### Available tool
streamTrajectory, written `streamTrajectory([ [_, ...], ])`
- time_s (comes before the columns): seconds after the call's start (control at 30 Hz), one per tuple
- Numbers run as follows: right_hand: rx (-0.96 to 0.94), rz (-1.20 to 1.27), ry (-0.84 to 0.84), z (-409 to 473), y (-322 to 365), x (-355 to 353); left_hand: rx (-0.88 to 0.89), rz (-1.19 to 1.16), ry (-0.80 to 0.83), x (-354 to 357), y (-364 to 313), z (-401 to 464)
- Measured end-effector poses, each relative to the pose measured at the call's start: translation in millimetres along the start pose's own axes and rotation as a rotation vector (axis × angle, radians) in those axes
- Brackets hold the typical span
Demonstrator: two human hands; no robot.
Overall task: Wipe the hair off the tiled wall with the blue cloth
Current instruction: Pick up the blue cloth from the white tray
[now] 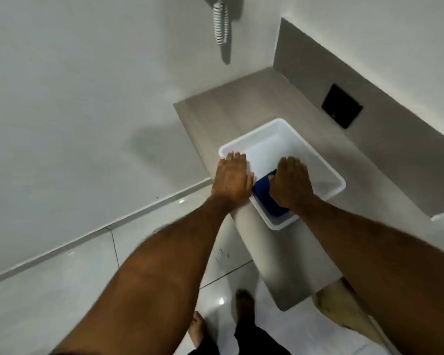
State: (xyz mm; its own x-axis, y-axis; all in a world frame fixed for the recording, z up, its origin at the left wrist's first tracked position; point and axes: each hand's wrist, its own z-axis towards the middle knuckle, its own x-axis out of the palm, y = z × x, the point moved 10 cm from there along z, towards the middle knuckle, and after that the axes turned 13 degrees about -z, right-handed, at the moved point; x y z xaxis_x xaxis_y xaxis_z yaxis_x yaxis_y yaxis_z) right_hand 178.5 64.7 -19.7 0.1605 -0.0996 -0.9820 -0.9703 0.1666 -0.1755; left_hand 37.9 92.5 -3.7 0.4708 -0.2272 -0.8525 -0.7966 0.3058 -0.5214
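Observation:
A blue cloth (266,198) lies inside a white plastic tub (328,172) that stands on a grey ledge. My right hand (291,181) reaches down into the tub, fingers curled over the cloth's far end. My left hand (231,179) rests palm-down on the tub's left rim, fingers spread. The pale tiled wall (82,93) fills the left side of the head view. A few small dark marks, perhaps hair, show on the ledge's front face (222,254); they are too small to tell.
The grey ledge (241,103) runs back to a raised grey panel with a black flush plate (341,105). A coiled white hose (220,20) hangs on the wall above. Glossy floor tiles (62,290) and my bare feet (244,302) are below.

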Motion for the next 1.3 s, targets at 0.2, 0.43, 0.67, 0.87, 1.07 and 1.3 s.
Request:
streamTrajectory([
  [0.2,0.008,0.171,0.309,-1,-22,43,-0.075,0.097,0.247,59,-16,15],
  [0.43,0.112,0.319,0.434,11,-29,62,-0.039,0.074,0.286,68,-19,30],
  [0.67,0.21,0.703,0.334,12,-23,32,0.149,-0.228,0.092,16,-28,14],
  [0.87,0.074,0.978,0.205,20,38,-63,0.331,-0.341,-0.302,-112,-3,-18],
  [1.07,-0.179,1.023,0.326,19,170,-105,0.153,-0.406,-0.522,-182,107,-74],
  [1.3,-0.13,1.089,0.401,12,308,2,-0.237,-0.195,-0.465,-119,278,-126],
])
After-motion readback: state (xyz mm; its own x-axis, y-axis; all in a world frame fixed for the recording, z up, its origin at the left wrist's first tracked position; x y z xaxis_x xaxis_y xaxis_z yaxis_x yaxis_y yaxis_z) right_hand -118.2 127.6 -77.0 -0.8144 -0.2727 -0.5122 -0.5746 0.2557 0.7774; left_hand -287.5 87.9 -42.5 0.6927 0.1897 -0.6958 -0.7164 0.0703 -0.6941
